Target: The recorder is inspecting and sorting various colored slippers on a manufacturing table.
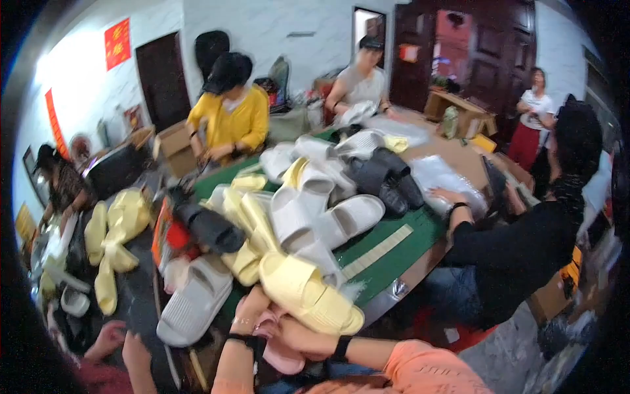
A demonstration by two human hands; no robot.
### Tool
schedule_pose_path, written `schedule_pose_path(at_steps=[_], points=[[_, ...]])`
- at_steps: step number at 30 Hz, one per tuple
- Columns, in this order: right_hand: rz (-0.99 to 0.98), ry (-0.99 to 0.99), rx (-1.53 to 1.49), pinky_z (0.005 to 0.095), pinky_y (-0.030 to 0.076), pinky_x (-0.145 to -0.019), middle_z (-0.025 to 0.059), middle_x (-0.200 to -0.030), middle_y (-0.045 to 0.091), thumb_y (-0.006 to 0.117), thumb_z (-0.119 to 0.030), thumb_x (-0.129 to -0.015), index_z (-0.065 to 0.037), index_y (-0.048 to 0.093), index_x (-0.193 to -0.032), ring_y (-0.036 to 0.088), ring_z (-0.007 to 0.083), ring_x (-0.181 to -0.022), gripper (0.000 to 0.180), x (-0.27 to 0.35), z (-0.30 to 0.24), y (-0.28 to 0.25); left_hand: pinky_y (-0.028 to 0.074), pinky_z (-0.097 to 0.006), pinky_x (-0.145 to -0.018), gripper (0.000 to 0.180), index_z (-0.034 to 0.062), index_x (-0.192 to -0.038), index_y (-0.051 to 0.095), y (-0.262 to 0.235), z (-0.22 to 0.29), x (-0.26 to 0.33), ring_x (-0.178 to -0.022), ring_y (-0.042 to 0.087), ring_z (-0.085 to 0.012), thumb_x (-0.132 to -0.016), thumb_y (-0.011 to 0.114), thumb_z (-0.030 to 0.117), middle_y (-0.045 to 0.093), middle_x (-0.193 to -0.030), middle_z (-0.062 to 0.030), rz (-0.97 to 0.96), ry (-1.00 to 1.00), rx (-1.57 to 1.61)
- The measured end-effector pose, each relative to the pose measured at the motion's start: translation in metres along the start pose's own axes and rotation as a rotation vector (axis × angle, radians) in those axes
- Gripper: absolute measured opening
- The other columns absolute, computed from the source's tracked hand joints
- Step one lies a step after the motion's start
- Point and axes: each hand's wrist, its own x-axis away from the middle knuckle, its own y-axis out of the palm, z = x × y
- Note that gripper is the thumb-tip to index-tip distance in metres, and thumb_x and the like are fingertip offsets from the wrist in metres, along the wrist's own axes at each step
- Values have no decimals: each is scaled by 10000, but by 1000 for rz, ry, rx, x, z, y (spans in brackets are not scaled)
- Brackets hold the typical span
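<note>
A pink slipper [283, 356] is between my wrists at the lower middle, partly covered by my hands. My right hand [298, 333] reaches in from the right and is closed on it. Beside it, my left hand [252, 305] is at the near edge of the pile, its fingers blurred and partly hidden. A pale yellow slipper [308, 292] lies right above my hands and overlaps them from view. Left of my left hand is a grey slipper [195, 301], with a black slipper [209, 226] behind it.
White slippers [305, 213] and black slippers [387, 177] are heaped on the green table top [387, 262]. More yellow slippers [111, 243] lie on a dark table at left. A co-worker's hands [121, 348] are close on my left. Other people stand around; one in black touches clear plastic bags [446, 180].
</note>
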Motion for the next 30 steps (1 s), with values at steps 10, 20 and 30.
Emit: schedule_pose_path(at_steps=[10, 20, 30], points=[[321, -34, 450, 401, 431, -599, 271, -686, 547, 503, -347, -872, 86, 543, -815, 541, 361, -614, 439, -44, 41, 25, 450, -406, -794, 338, -7, -999, 606, 3, 75, 46, -965, 549, -383, -818, 486, 253, 579, -998, -247, 25, -98, -606], [297, -206, 849, 422, 411, -722, 174, -940, 534, 619, -248, -732, 15, 526, -930, 508, 342, -859, 342, 12, -18, -10, 482, -303, -662, 228, -63, -994, 596, 6, 74, 55, -794, 581, -149, -793, 507, -2, 635, -939, -118, 175, -139, -217], [205, -325, 1055, 427, 338, -828, 156, -821, 563, 586, -380, -745, -28, 558, -816, 510, 301, -867, 360, -7, 30, -74, 481, -275, -696, 207, -63, -991, 588, 18, 66, 58, -795, 592, -164, -824, 471, -24, 633, -934, -105, 110, 38, 78]])
